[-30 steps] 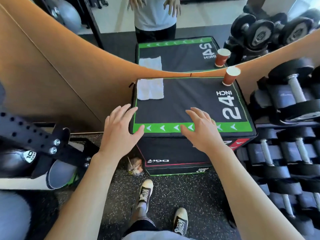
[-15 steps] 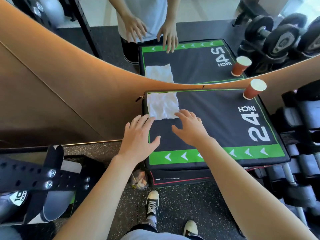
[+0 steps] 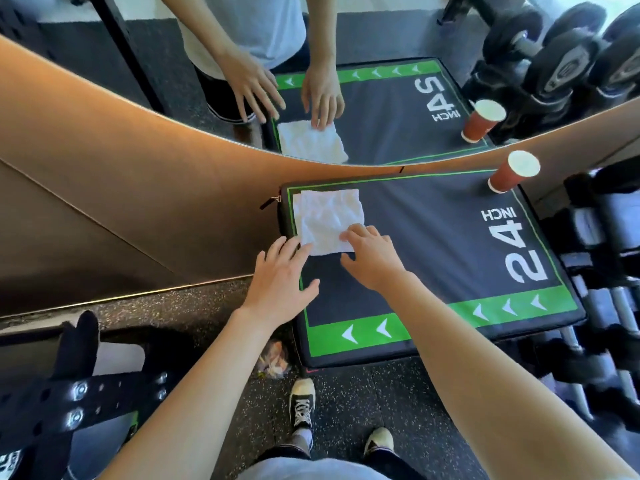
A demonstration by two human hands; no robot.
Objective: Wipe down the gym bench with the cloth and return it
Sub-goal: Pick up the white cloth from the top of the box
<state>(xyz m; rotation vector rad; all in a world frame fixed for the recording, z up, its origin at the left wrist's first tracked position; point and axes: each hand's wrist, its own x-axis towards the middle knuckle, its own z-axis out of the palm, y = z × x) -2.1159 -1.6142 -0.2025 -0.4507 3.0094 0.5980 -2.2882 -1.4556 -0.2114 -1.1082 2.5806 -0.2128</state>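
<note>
The bench is a black padded box with green arrow borders and "24 INCH" printed on top. A white folded cloth lies flat on its far left corner. My right hand reaches over the box with its fingertips on the cloth's near right corner, fingers slightly bent. My left hand hovers at the box's left edge, fingers spread, its fingertips at the cloth's near left corner. Neither hand has lifted the cloth.
A red paper cup stands on the box's far right corner. A mirror behind repeats the scene. Dumbbell racks crowd the right side. A black metal frame sits low left. A crumpled wrapper lies on the speckled floor.
Both hands moved forward from the box's near edge to the cloth at the far left corner. My right fingertips now touch the cloth. The view has come closer and tilted down.
</note>
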